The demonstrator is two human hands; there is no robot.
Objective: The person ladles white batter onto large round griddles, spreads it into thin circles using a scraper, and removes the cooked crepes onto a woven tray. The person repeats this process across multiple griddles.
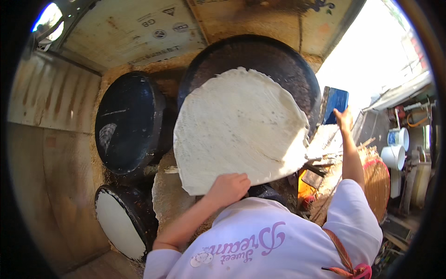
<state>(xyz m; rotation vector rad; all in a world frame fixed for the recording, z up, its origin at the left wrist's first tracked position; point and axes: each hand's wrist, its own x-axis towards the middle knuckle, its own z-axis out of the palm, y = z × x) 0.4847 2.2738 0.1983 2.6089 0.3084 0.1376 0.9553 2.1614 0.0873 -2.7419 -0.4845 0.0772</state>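
Note:
A large, thin, pale pancake sheet [237, 130] covers most of a dark round griddle [251, 51]. Its near edge hangs out past the griddle toward my body, and its rim is uneven at the right. My left hand [231, 188] is closed on that near edge, with the fingertips partly hidden. Out to the right, beside the griddle's rim, my right hand [344, 120] grips a flat blue rectangular scraper [336, 105] that has a greyish edge on its left side. The scraper is apart from the pancake sheet.
At the left, a black round lid-like vessel [125, 123] stands above a dark round container with a white face [120, 225]. Metal panels [134, 35] wall in the back. To the right are straw-like stalks [367, 153], a round ribbed brown object [376, 186], and white buckets [393, 157].

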